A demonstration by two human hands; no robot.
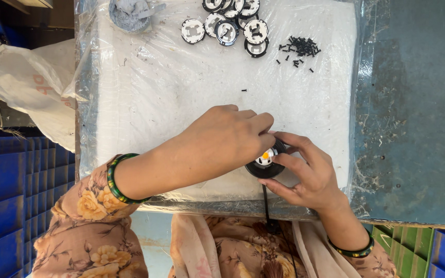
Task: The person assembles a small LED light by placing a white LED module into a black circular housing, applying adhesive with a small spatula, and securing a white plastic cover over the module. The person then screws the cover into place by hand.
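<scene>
In the head view, a round black part (pixel 265 163) with a white centre and an orange spot is held near the front edge of the plastic-covered white pad (pixel 181 103). It is pinched at its top by the fingers of the left hand (pixel 222 141), and cupped from the side by the curled fingers of the right hand (pixel 305 172). A thin black cord, possibly a wire, is seen hanging below it. Similar black-and-white discs (pixel 233 25), a heap of small black screws (pixel 300 49) and a grey bowl (pixel 129 14) are laid at the far edge.
</scene>
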